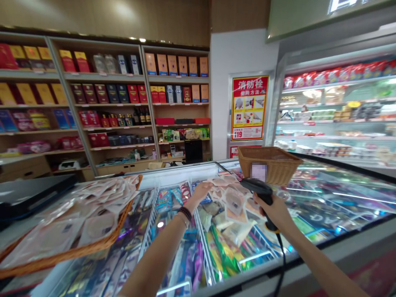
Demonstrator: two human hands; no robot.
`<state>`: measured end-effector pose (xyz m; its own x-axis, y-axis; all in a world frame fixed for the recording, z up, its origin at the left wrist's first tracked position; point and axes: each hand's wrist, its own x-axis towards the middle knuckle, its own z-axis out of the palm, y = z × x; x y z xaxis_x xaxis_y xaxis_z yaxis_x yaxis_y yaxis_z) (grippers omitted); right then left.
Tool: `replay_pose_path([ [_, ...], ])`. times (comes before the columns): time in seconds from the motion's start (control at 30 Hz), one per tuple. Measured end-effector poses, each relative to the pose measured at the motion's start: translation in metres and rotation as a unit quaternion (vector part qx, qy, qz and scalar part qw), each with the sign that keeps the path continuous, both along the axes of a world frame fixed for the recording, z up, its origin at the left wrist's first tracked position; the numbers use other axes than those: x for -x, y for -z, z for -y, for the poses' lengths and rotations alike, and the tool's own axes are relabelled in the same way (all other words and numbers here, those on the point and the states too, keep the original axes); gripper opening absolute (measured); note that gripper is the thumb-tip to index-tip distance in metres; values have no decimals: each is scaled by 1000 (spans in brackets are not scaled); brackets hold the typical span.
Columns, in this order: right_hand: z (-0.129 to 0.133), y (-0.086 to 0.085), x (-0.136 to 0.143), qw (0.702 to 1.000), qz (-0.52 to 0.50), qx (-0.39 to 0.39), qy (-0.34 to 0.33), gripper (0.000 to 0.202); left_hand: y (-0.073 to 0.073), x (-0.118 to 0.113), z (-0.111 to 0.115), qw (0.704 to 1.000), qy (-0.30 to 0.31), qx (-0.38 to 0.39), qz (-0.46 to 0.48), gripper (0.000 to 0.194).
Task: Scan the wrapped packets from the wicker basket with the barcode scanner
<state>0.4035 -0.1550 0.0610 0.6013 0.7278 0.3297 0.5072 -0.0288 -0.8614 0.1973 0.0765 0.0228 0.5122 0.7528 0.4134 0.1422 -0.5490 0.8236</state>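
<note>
In my right hand is a black handheld scanner, its head pointing left over flat clear packets spread on the freezer's glass top. A cable hangs down from the scanner's handle. My left hand, with dark beads on the wrist, reaches to the left edge of those packets. Its fingers are together at a packet's edge; how firmly they hold it is too small to tell. More flat packets lie in a shallow wicker tray at the left.
A brown wicker basket stands behind the scanner. Under the glass, the freezer holds colourful packages in wire baskets. A dark device sits at the far left. Shelves of boxes and a refrigerated display line the back.
</note>
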Motion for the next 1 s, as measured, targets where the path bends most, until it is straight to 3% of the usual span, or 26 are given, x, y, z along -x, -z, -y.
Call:
replay_pose_path([
  [0.13,-10,-4,12,1000,5,13,-14,50,6,46,-1,999,-30,37,3,29],
  [0.27,-30,-11,36,999,13,-9,-39,50,7,114,2,997,-69,43,-4,23],
  [0.4,-57,-19,79,995,0,-38,-94,50,0,191,14,992,-129,3,-2,25],
  [0.5,-78,-22,121,986,-37,-63,-150,50,-8,249,27,975,-216,-45,-7,24],
  [0.63,-99,-21,178,974,-49,-58,-213,51,-18,323,45,919,-374,-111,-63,29],
  [0.77,-109,-17,231,958,-44,-64,-276,49,-24,380,63,841,-470,-145,-223,40],
  [0.9,-113,-9,276,941,-59,-69,-325,47,-24,404,78,775,-510,-92,-363,60],
  [1.0,-113,1,302,935,-44,-52,-348,45,-24,403,81,757,-506,-43,-411,72],
])
